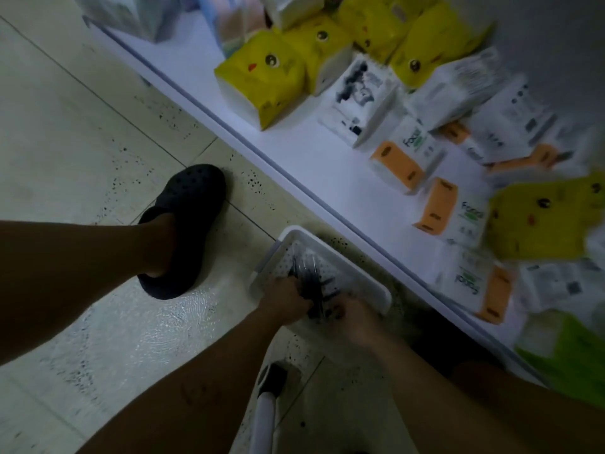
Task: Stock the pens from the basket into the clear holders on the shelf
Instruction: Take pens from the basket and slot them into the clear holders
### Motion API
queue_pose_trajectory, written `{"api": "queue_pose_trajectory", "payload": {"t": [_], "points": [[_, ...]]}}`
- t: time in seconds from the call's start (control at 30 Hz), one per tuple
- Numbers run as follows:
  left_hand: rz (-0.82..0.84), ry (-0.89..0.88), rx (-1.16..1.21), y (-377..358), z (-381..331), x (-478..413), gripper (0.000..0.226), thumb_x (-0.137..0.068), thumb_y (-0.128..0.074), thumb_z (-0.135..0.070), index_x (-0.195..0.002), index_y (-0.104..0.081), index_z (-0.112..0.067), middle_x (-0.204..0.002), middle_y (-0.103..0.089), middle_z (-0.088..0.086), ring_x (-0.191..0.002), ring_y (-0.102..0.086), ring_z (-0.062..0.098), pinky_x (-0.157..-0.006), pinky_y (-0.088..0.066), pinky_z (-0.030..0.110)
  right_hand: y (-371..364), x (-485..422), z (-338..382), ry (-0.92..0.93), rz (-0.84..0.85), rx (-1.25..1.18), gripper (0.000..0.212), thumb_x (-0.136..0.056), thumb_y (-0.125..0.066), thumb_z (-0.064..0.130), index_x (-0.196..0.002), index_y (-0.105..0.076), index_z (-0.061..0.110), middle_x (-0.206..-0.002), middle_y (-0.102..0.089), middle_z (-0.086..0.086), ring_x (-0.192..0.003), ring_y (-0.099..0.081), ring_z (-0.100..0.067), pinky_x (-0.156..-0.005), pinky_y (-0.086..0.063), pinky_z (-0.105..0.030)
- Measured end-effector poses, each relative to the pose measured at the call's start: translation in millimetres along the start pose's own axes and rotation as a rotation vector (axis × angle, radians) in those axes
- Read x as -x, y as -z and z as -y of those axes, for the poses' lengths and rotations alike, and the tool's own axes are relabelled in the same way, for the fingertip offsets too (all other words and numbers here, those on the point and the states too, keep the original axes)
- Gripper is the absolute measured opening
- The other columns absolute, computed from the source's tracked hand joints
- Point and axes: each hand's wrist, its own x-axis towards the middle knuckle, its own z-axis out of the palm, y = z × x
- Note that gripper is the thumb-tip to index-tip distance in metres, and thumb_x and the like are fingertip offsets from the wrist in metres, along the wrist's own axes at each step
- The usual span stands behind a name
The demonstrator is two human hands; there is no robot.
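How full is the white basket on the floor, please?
Not empty: dark pens lie in the basket, where the left hand and right hand work at a bunch. Their number is too blurred to tell.

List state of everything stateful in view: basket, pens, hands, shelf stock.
basket, on floor beside shelf, holds pens
pens, dark, in basket, some bundled
left hand, fingers curled round pen bundle
right hand, at same bundle; grip too blurred
tissue packs, on shelf, jumbled
clear holders, not in view
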Motion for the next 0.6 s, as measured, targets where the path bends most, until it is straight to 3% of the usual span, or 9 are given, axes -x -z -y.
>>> {"api": "queue_pose_trajectory", "payload": {"t": [0.1,0.17,0.27,0.37,0.5,0.6], "points": [[0.031,-0.012,0.061,-2,1,-15,0.01,-0.081,-0.069,-0.016,-0.085,-0.061,-0.01,-0.089,-0.064,0.009,-0.084,-0.058,0.022,-0.07,-0.047,0.029,-10,-23,-1,-0.034,0.041,0.061,0.031,-0.09,-0.062,0.019,-0.119,-0.06,0.007,-0.116,-0.062,-0.012,-0.109,-0.058,-0.028,-0.095,-0.047,-0.035],[0.052,-0.011,0.119,-4,0,-23,0.017,-0.081,-0.071,-0.02,-0.092,-0.061,-0.011,-0.094,-0.063,0.008,-0.086,-0.057,0.021,-0.072,-0.043,0.028,-15,-36,-1,-0.001,0.04,0.094,0.031,-0.092,-0.058,0.021,-0.121,-0.06,0.01,-0.116,-0.063,-0.009,-0.1,-0.059,-0.022,-0.082,-0.047,-0.027],[0.028,0.015,0.209,-10,3,-30,0.025,-0.083,-0.069,-0.022,-0.1,-0.067,-0.004,-0.094,-0.065,0.012,-0.088,-0.06,0.026,-0.068,-0.046,0.031,-24,-52,1,0.058,0.015,0.156,0.023,-0.096,-0.049,0.021,-0.114,-0.061,0.013,-0.103,-0.061,-0.001,-0.081,-0.048,-0.009,-0.061,-0.033,-0.013],[-0.033,0.059,0.298,-15,8,-33,0.024,-0.084,-0.066,-0.017,-0.097,-0.067,0.004,-0.094,-0.067,0.02,-0.081,-0.061,0.027,-0.064,-0.048,0.03,-31,-62,4,0.062,0.023,0.141,0.022,-0.098,-0.044,0.021,-0.11,-0.06,0.012,-0.1,-0.059,-0.005,-0.077,-0.046,-0.01,-0.077,-0.045,-0.027],[-0.116,0.122,0.405,-14,11,-31,0.028,-0.077,-0.072,-0.017,-0.087,-0.067,0.008,-0.086,-0.067,0.026,-0.074,-0.063,0.03,-0.065,-0.05,0.034,-35,-63,4,0.06,0.04,0.095,0.024,-0.098,-0.044,0.022,-0.107,-0.063,0.012,-0.106,-0.064,-0.012,-0.094,-0.057,-0.027,-0.089,-0.049,-0.042],[-0.296,0.182,0.485,-12,14,-29,0.019,-0.079,-0.07,-0.011,-0.075,-0.063,0.006,-0.074,-0.065,0.022,-0.067,-0.063,0.032,-0.06,-0.053,0.036,-30,-54,3,0.044,-0.049,-0.032,0.024,-0.095,-0.051,0.015,-0.114,-0.065,0.01,-0.115,-0.062,-0.008,-0.106,-0.057,-0.026,-0.093,-0.046,-0.029]]}}
